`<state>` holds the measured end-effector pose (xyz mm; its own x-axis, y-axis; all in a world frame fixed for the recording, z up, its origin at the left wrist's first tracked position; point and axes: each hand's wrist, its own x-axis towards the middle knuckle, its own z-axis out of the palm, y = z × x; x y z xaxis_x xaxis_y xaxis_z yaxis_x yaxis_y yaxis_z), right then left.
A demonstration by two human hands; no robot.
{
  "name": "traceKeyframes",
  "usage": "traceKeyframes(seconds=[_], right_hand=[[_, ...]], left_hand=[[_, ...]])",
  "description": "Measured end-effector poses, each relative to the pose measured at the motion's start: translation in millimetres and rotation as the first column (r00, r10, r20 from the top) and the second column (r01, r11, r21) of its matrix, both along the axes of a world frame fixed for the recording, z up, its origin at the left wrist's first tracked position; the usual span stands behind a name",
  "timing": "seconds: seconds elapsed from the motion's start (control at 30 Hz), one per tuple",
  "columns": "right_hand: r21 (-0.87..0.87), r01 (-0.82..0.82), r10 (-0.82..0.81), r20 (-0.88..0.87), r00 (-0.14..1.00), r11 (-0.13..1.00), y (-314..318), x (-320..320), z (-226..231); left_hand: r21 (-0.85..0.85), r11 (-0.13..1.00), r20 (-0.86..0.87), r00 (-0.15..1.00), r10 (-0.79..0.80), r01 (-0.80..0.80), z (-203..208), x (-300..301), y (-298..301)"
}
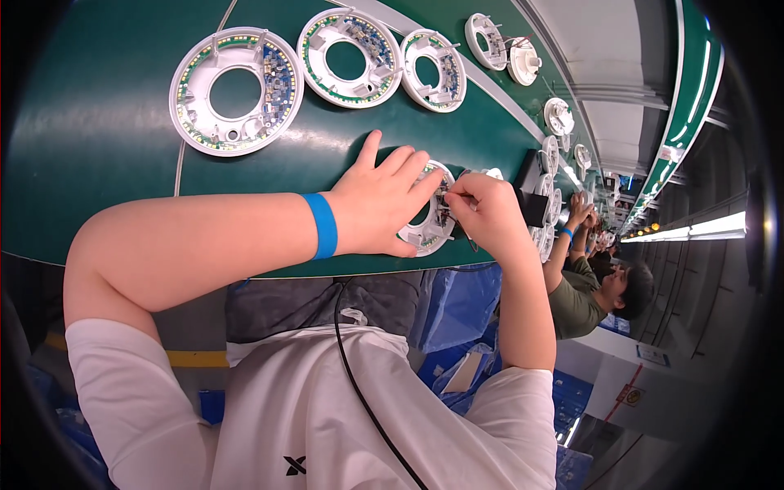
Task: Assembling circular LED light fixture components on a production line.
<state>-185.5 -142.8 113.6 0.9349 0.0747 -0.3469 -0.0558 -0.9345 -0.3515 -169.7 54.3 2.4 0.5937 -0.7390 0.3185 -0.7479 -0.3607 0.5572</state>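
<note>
A round white housing with a hole in its middle and a circuit board inside [428, 238] lies on the green bench near its front edge. Across its left side rests my left hand [380, 196], fingers spread, the thumb at the near rim and the fingertips over the far part. Thumb and forefinger of my right hand [492, 214] are pinched together at the right side of the board, where small parts and thin wires show. Whatever sits in that pinch is too small and covered to make out.
Three similar white ring housings [181, 110] lie along the far side of the green bench [98, 155]. More white housings [487, 41] stand on the strip beyond. A black box-shaped object [535, 209] is right of my right hand. A co-worker [600, 294] works farther right.
</note>
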Motion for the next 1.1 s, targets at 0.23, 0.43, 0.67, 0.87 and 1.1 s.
traceKeyframes(seconds=[0.23,0.43,0.67,0.87,1.1], right_hand=[[-0.154,-0.315,0.337,0.154,0.929,0.937,-17,0,-13],[-0.312,-0.49,0.55,0.141,0.823,0.814,-11,4,-8],[-0.41,-0.631,0.709,0.055,0.703,0.658,-6,14,0],[-0.487,-0.689,0.796,0.023,0.604,0.537,-3,17,-1],[-0.483,-0.696,0.787,-0.022,0.617,0.532,-11,15,-3]], left_hand=[[-0.006,1.0,-0.031,0.999,-0.016,0.016,1,-1,-2],[-0.001,1.0,-0.027,1.0,-0.013,0.013,-1,-1,-2],[-0.005,1.0,-0.01,1.0,-0.003,0.003,0,0,0],[0.002,1.0,-0.021,1.0,-0.016,0.016,1,2,1],[0.024,1.0,-0.023,1.0,-0.014,0.015,5,0,-4]])
